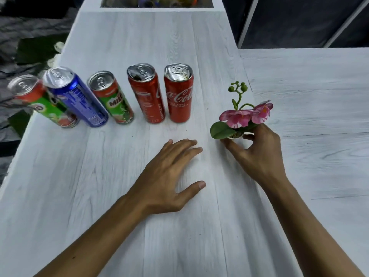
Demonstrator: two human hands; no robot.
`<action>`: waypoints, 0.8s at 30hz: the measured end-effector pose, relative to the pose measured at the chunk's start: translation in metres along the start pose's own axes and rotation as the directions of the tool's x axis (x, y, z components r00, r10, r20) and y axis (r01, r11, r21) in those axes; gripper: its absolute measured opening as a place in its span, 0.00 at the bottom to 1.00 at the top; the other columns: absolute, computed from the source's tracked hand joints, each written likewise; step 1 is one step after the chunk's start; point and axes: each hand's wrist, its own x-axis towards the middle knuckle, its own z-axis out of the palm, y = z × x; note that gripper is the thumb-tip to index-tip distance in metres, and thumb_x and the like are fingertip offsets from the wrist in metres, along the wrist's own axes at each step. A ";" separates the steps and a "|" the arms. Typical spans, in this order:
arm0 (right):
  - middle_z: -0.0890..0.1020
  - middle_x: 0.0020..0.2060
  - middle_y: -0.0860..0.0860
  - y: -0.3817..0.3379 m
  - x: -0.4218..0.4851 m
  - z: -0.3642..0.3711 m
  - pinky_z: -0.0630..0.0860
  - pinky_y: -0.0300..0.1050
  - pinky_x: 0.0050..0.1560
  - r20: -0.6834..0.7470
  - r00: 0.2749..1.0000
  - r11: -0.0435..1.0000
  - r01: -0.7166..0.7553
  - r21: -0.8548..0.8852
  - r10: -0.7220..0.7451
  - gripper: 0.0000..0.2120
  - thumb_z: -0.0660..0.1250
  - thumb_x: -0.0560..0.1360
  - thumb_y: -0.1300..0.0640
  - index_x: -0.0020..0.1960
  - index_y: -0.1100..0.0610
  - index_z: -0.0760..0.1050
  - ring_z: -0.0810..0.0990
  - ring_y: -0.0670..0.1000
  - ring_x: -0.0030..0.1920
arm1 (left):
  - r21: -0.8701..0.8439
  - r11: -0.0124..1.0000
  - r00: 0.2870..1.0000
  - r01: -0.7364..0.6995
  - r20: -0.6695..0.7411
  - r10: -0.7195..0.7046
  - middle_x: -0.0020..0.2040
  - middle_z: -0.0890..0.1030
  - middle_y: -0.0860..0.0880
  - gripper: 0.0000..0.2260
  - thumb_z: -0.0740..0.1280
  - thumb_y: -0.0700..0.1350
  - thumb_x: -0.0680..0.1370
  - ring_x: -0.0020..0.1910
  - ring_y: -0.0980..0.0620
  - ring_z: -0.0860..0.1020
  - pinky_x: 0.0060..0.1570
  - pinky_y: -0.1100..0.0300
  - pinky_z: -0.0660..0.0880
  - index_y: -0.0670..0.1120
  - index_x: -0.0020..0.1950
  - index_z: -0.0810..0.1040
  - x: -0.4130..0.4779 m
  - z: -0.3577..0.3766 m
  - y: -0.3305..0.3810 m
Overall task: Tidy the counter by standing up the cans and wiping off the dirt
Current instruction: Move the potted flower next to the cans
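- Five cans (111, 96) stand in a row on the table (139, 41), long axes upright, at eleven o'clock from the hands.
- Nearer them, the left hand (169, 176) lies flat, fingers straight, grasping nothing.
- At three o'clock, the right hand (259, 154) pinches the potted orchid (243, 116).

counter (139, 47): white wood-grain, L-shaped | far right: dark panels (299, 21), pale frames | left: dark crumpled sheeting (20, 27)

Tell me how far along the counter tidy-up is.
Done: all five cans stand upright in a row. In hand: the right hand grips the potted flower; the left hand rests flat on the counter. Left: a few dark specks to wipe.
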 end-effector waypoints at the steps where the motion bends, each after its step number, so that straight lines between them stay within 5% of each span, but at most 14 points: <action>1: 0.80 0.48 0.41 -0.004 -0.005 0.003 0.76 0.38 0.53 0.001 1.000 1.000 0.002 0.001 -0.002 0.16 0.79 0.72 0.52 0.57 0.51 0.79 0.81 0.44 0.50 | -0.005 1.000 1.000 0.005 -0.005 -0.005 0.80 0.67 0.52 0.31 0.67 0.62 0.80 0.81 0.55 0.61 0.81 0.48 0.56 0.50 0.79 0.67 -0.007 -0.003 -0.004; 11: 0.80 0.48 0.41 -0.052 -0.038 0.053 0.71 0.22 0.50 0.033 0.999 1.000 0.000 0.008 -0.001 0.17 0.79 0.72 0.53 0.58 0.53 0.79 0.78 0.38 0.47 | -0.016 0.998 0.998 0.063 -0.028 -0.063 0.80 0.68 0.51 0.32 0.66 0.62 0.79 0.80 0.54 0.64 0.80 0.46 0.60 0.50 0.79 0.68 -0.066 -0.047 -0.048; 15: 0.80 0.47 0.39 -0.075 -0.044 0.074 0.71 0.22 0.51 0.034 0.999 0.999 0.007 0.038 -0.008 0.17 0.79 0.72 0.54 0.58 0.52 0.79 0.78 0.31 0.48 | -0.009 0.997 0.996 0.076 -0.035 -0.077 0.80 0.68 0.51 0.32 0.67 0.62 0.79 0.80 0.54 0.64 0.79 0.45 0.61 0.49 0.79 0.68 -0.085 -0.065 -0.065; 24: 0.80 0.48 0.39 -0.121 -0.047 0.118 0.73 0.25 0.52 0.039 0.998 0.996 0.053 0.078 -0.056 0.18 0.79 0.71 0.51 0.56 0.44 0.74 0.79 0.37 0.48 | 0.009 0.993 0.992 0.114 -0.054 -0.113 0.78 0.70 0.51 0.31 0.67 0.61 0.78 0.79 0.53 0.66 0.79 0.47 0.61 0.48 0.78 0.71 -0.124 -0.095 -0.096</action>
